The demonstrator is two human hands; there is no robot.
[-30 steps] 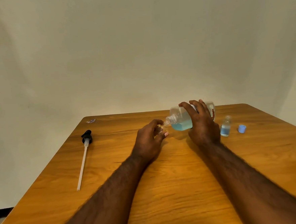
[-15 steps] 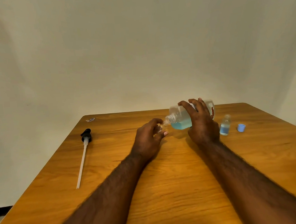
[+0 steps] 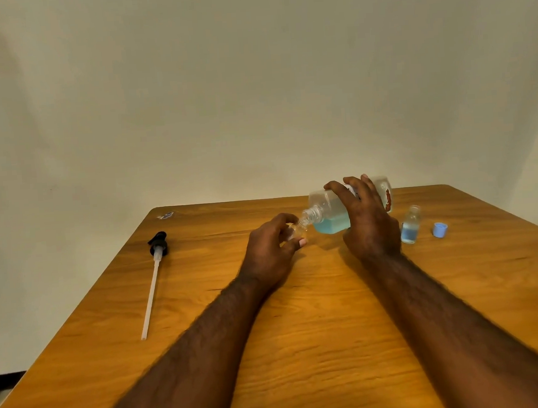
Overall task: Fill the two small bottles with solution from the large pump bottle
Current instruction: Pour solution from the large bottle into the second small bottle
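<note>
My right hand (image 3: 366, 221) grips the large clear bottle (image 3: 329, 214), tipped on its side with its threaded neck pointing left and blue solution pooled low inside. My left hand (image 3: 272, 248) holds a small clear bottle (image 3: 295, 230) upright on the table, its mouth right at the large bottle's neck; my fingers hide most of it. A second small bottle (image 3: 410, 225) stands uncapped to the right of my right hand, holding blue solution. Its blue cap (image 3: 440, 230) lies just beyond it.
The removed black pump head with its long white tube (image 3: 153, 282) lies on the left of the wooden table (image 3: 302, 329). A small scrap (image 3: 165, 215) sits at the far left corner. A plain wall stands behind the table.
Both hands and the tipped large bottle hold nearly the same pose; only a slight shift of the view.
</note>
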